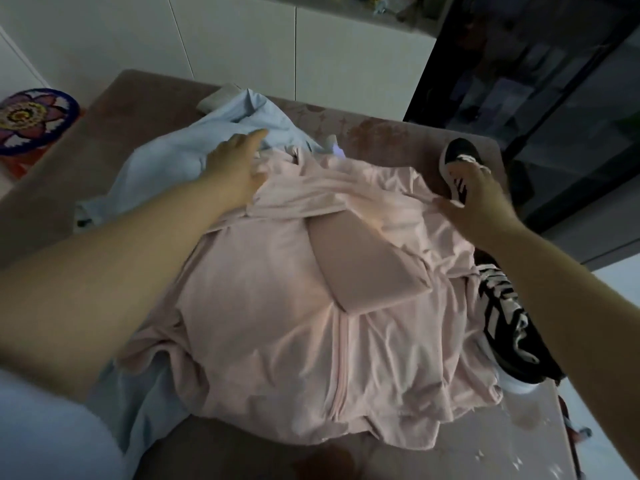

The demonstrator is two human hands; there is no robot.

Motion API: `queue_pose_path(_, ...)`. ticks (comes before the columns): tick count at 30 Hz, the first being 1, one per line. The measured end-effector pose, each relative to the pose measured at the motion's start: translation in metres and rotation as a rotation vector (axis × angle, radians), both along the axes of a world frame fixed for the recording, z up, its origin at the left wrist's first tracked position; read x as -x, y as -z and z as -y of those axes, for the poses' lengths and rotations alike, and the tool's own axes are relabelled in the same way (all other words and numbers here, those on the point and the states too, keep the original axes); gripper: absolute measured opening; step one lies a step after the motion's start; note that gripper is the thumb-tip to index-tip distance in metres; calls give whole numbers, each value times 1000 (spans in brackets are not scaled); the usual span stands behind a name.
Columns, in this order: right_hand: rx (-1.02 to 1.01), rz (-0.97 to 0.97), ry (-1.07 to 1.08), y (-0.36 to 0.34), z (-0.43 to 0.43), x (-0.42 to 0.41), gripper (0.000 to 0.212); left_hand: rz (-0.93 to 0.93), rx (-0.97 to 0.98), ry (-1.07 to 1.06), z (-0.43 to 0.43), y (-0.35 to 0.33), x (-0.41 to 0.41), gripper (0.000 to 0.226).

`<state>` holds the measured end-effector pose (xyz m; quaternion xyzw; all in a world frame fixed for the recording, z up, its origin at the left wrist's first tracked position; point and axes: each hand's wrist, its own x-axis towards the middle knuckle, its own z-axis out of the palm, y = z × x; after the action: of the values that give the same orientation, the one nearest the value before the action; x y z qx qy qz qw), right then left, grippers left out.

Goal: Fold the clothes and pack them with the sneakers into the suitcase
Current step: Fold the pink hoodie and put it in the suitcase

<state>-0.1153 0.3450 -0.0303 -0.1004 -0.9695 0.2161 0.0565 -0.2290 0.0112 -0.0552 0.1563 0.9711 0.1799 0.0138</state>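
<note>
The pink jacket (277,323) is thin, smooth cloth with a soft shine and lots of little creases. Its zip (341,358) makes a bumpy pink line down the cloth. The blue top (166,157) is soft cloth too, but dull, not shiny. The near sneaker (509,327) is dull black with flat white laces and a smooth white sole. The far sneaker (459,150) is the same dull black with white stripes. The surface (138,95) has a brownish, fuzzy cover, a bit like velvet, with pale stars on it. The round mat (31,119) looks woolly and rough. The cupboard doors (242,39) are white and smooth. The dark cabinet (554,81) is shiny glass.
</note>
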Motion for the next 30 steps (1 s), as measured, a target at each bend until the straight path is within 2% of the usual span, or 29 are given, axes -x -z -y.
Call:
queue_pose_path(3, 114, -162, -185, 15, 34, -75, 29, -85, -172, 192, 31, 13, -54, 58)
queue_pose_path(5, 124, -143, -303, 35, 51, -140, 12, -58, -171, 333, 68, 23, -98, 47)
queue_pose_path(6, 75, -98, -330, 51, 55, -171, 14, -36, -136, 401, 86, 30, -121, 46)
queue_pose_path(10, -137, 161, -314, 114, 42, -252, 66, 101, 120, 431, 154, 73, -179, 63)
queue_pose_path(12, -57, 185, -181, 121, 37, -263, 67, 150, 137, 432, 173, 84, -187, 58)
queue_pose_path(16, 187, 149, 114, 114, 44, -257, 67, 230, -47, 263, 178, 77, -182, 44)
queue_pose_path(19, 180, 123, 162, 107, 55, -251, 44, 279, 13, 245, 183, 74, -173, 36)
queue_pose_path(23, 131, -46, 206, 82, 55, -256, 25, 312, -120, 320, 215, 63, -157, 46)
queue_pose_path(24, 148, -36, 164, 74, 53, -262, 26, 321, -142, 337, 227, 59, -155, 55)
queue_pose_path(26, 172, 111, 22, 63, 48, -275, 32, 348, -179, 364, 249, 61, -150, 60)
queue_pose_path(28, 133, 267, -57, 63, 46, -287, 35, 360, -98, 340, 277, 84, -140, 54)
queue_pose_path(30, 170, 313, 37, 72, 42, -292, 28, 376, 28, 246, 302, 117, -125, 42)
